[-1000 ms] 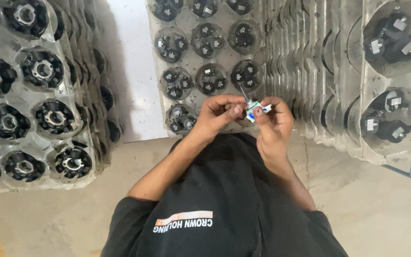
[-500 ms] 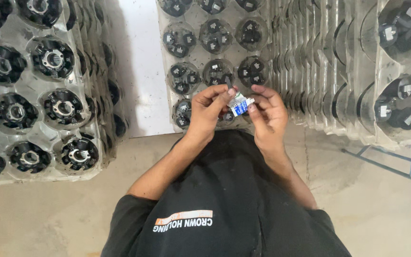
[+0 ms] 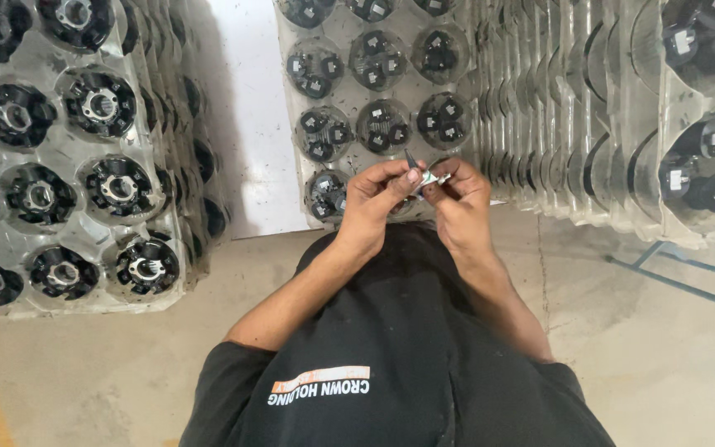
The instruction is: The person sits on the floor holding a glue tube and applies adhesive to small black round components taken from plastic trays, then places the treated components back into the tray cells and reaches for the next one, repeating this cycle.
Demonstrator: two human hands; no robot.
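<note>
Small part (image 3: 429,179) | pinched by both hands (image 3: 419,194) | concrete floor (image 3: 84,381) | stacked trays (image 3: 68,157)

Small white-and-dark part (image 3: 426,179) pinched between my left hand (image 3: 374,203) and right hand (image 3: 457,203): mostly covered by fingers, too small to identify. Clear plastic tray of black round parts (image 3: 374,99) partly behind my hands, top cut off. Left tray stack (image 3: 59,165) cropped at the edge.
</note>
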